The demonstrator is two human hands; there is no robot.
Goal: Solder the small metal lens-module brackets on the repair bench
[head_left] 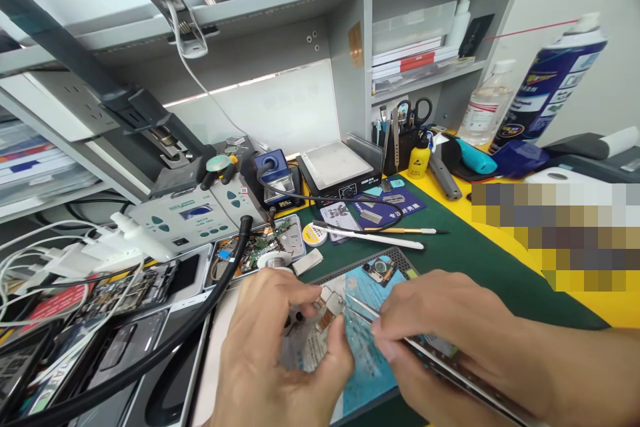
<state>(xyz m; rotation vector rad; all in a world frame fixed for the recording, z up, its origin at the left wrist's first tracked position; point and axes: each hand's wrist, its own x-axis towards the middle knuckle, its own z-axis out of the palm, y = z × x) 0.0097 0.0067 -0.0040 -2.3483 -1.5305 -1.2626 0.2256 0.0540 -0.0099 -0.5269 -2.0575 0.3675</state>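
Between the thumb and fingers of my left hand (285,353) is a small metallic part (331,301) with a brownish flex strip (326,320). My right hand (440,333) grips metal tweezers (435,355), their tips pointing left, close beside the small part; whether they touch it I cannot tell. Both hands are over a blue and grey work pad (367,360). Near the pad's back edge lies a small dark module with a round lens-like centre (381,270).
A black hose (200,323) curves across the left side, over phones and boards. Behind the pad are a parts tray (295,240), a white pen-like tool (390,239) and a hot plate (340,170). A yellow bottle (419,159) stands back right.
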